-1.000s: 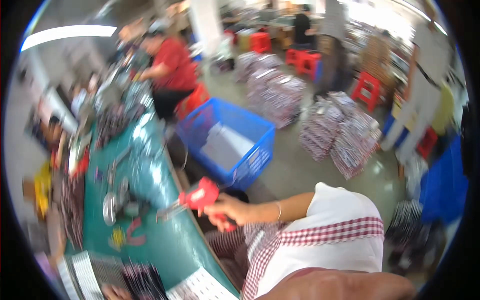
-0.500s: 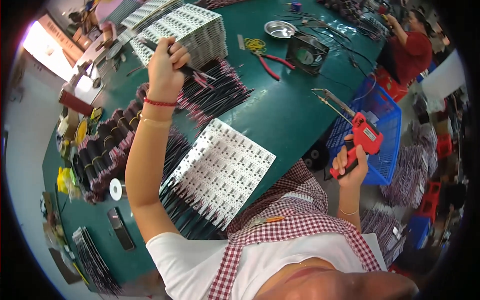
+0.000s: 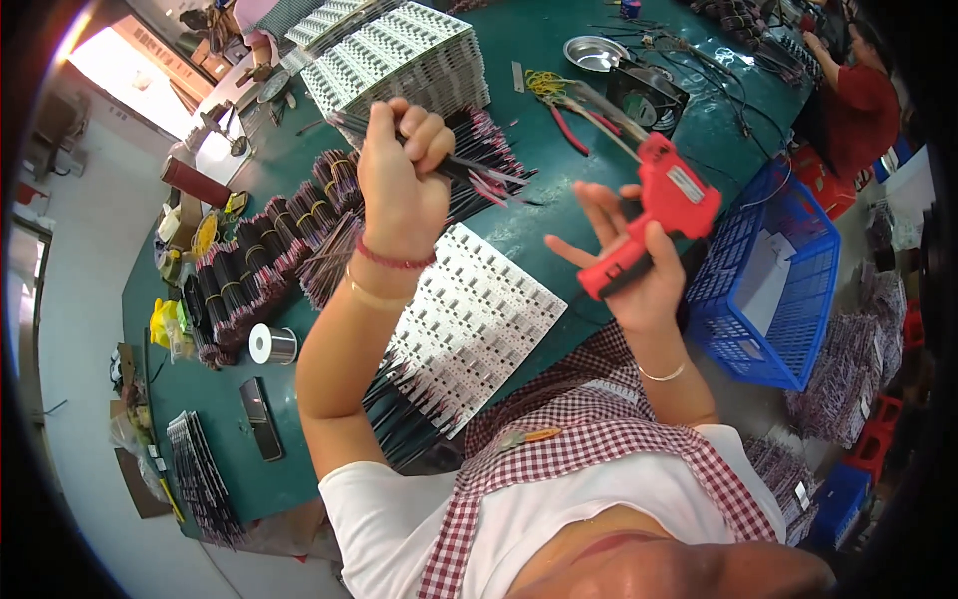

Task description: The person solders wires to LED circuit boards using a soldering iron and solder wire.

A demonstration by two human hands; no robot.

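Observation:
My left hand [image 3: 404,175] is closed round a few black wires [image 3: 479,172] whose pink and pale ends stick out to the right. A red soldering gun [image 3: 679,190] rests in my right hand [image 3: 644,285], its grip between thumb and palm while several fingers stretch away from it. The gun's long tip points up and left, over red-handled pliers [image 3: 567,128]. Below my hands, a white circuit board panel [image 3: 489,319] lies on the green table, with black wires [image 3: 394,404] along its lower left edge. Behind my left hand spreads a pile of loose wires [image 3: 494,145].
A tall stack of board panels [image 3: 419,65] stands at the back. Tied wire bundles [image 3: 239,265], a solder spool [image 3: 272,344] and a phone [image 3: 261,419] lie left. A small fan [image 3: 654,92] and metal dish [image 3: 596,53] stand back right. A blue basket [image 3: 798,339] is beside the table.
My right hand has brought the soldering gun left over the table, and its fingers have opened out from the grip. My left hand has moved right and slightly down with the wires.

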